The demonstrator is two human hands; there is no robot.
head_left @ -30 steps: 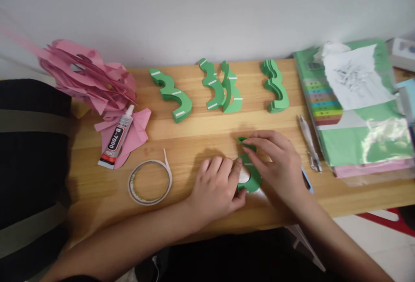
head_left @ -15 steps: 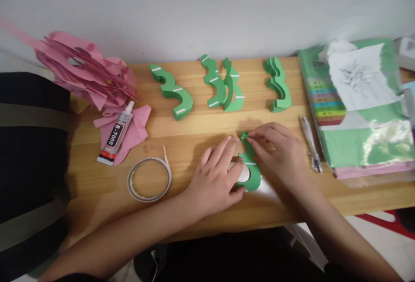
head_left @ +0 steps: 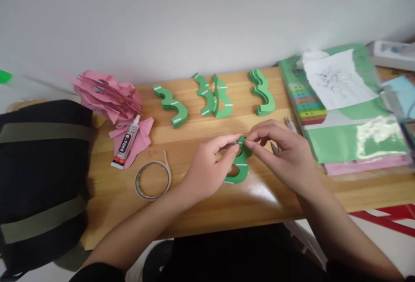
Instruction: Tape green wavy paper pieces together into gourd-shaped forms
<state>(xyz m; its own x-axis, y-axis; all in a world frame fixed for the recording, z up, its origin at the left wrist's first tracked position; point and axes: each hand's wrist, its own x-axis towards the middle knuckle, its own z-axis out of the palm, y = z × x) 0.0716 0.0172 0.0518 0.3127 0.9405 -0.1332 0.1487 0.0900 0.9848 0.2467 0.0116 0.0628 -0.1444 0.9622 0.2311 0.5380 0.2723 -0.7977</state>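
A wavy green paper cutout (head_left: pixel 241 171) with white tape strips across it is between my hands, above the wooden table. My left hand (head_left: pixel 209 165) pinches its upper end between thumb and fingers. At the same end, my right hand (head_left: pixel 285 152) is closed, thumb and forefinger pressed together on the tip. Whether a bit of tape backing is in that pinch is too small to tell. Behind lie more green cutouts: a taped stack (head_left: pixel 173 108), a taped pair (head_left: pixel 214 98) and another stack (head_left: pixel 264 94).
To the left are a roll of double-sided tape (head_left: pixel 153 180), a B-7000 glue tube (head_left: pixel 126 143), a pink paper flower (head_left: pixel 108 98) and a black bag (head_left: pixel 42 182). On the right, a pen (head_left: pixel 291 123) lies beside a green paper pack (head_left: pixel 353 139) under a torn white sheet (head_left: pixel 340 78).
My left hand has gone from lying flat over the cutout to pinching its upper end. The cutout looks raised and tilted. The head view has shifted.
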